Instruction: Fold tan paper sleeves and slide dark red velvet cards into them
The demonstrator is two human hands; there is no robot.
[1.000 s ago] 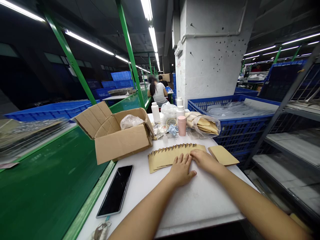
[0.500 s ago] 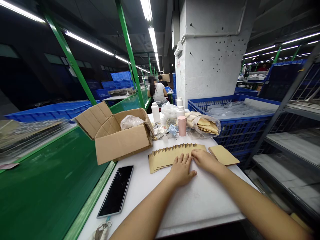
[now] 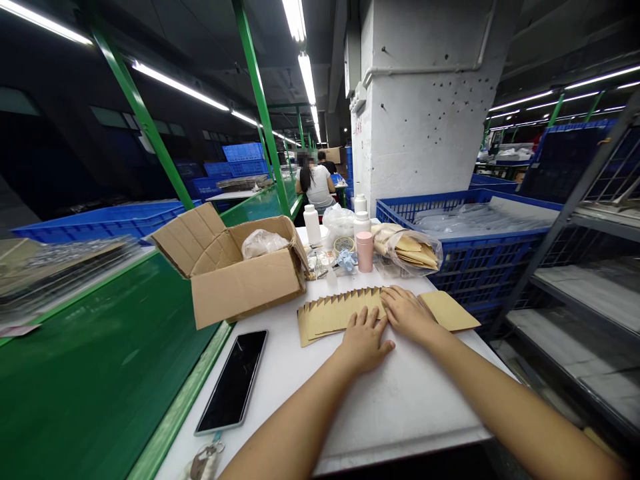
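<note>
A fanned row of brown kraft paper envelopes [image 3: 327, 316] overlaps across the white table, their pointed upper corners stepping to the right. My left hand [image 3: 364, 341] lies palm down with its fingers spread over the lower right part of the row. Beside it, my right hand [image 3: 407, 313] rests flat on the row's right end, fingers stretched out and covering the last envelopes. What lies under its palm is hidden. Just right of that hand sits a second stack of kraft envelopes [image 3: 453, 311].
An open cardboard box [image 3: 245, 287] stands at the left, near a phone [image 3: 233, 383]. Behind the envelopes are a pink bottle [image 3: 365, 253], white bottles [image 3: 312, 225] and a plastic bag of envelopes [image 3: 413, 248]. A blue crate [image 3: 465, 233] and metal shelves [image 3: 585, 320] flank the right.
My right hand's fingers have gone from curled together at the row's edge to stretched out over its right end. My left hand has barely moved.
</note>
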